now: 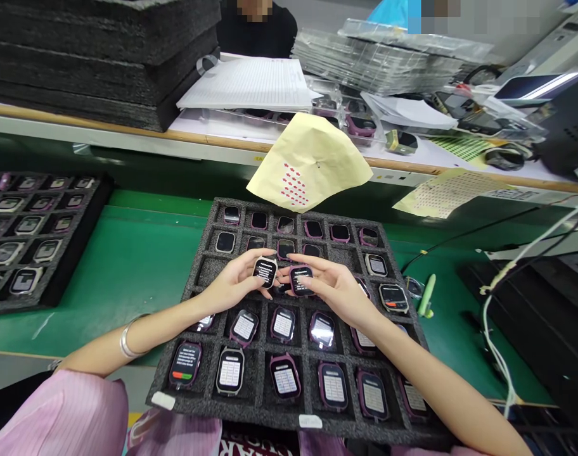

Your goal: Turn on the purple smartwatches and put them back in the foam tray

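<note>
My left hand [244,277] grips a silver-framed smartwatch body [265,272] whose lit screen shows lines of white text. Close beside it, my right hand [334,285] pinches a purple-framed smartwatch body [300,280], its thumb on the screen, which also shows text. Both hands are over the middle of a black foam tray [265,415] divided into compartments. Several more watch bodies lie in it; the front rows have lit screens, such as a purple one [285,376], and most back-row screens are dark. My hands and forearms hide some compartments.
A second foam tray of watches [46,297] lies at the left on the green table [141,253]. Behind, a shelf carries stacked black foam [80,69], papers [251,85] and clear plastic trays [365,63]. A yellow sheet [312,158] hangs from it. White cables [495,329] run down the right. A person sits opposite.
</note>
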### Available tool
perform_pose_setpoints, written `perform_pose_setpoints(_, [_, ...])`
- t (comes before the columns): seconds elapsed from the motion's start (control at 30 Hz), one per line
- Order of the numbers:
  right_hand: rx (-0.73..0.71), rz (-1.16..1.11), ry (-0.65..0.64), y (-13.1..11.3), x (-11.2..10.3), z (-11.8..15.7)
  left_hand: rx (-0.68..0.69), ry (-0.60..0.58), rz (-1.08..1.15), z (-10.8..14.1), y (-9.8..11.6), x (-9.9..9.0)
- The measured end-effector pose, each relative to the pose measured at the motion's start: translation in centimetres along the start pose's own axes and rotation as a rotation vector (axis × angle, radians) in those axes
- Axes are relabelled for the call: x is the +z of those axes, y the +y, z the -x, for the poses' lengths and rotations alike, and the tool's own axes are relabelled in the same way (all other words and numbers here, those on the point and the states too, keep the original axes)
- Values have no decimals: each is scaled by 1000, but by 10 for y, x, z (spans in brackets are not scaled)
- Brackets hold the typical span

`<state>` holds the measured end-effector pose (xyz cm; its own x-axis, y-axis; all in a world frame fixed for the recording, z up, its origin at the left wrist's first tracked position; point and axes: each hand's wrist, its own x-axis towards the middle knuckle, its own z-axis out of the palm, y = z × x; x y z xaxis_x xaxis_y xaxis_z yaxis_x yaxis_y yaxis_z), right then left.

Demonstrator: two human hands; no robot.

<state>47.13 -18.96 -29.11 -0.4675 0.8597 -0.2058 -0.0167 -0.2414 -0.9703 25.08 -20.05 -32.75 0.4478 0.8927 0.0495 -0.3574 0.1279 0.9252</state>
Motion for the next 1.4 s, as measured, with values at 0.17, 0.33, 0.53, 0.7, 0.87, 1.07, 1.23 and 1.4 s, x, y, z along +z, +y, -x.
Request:
perform_pose_setpoints(0.17, [38, -157, -19, -2, 0, 0, -5, 9, -11, 0, 1, 0])
perform_pose_setpoints(0.33, [56, -195, 0, -3, 3, 0, -5, 23, -27, -1, 2, 1])
perform_pose_setpoints(0.53, [61, -166, 1, -3, 4, 1, -17, 44, -33, -1, 3, 2])
perform_pose_setpoints(0.7, [72, -137, -24, -3, 2, 1, -19, 50, -2, -1, 3, 1])
perform_pose_setpoints(0.87, [9, -24, -109, -10, -2, 5, -34, 34, 26, -1, 5, 1])
perform_pose_setpoints(1.07, [-65, 522, 5, -31, -54, 9, -44, 63, -31, 2, 4, 3])
perform_pose_setpoints(1.23, [-211, 1172, 194, -27, -121, 6, -12, 44, -62, 5, 1, 2])
perform_pose_setpoints(1.4, [-310, 1241, 82, -13, -135, 7, -24, 36, -61, 4, -2, 5])
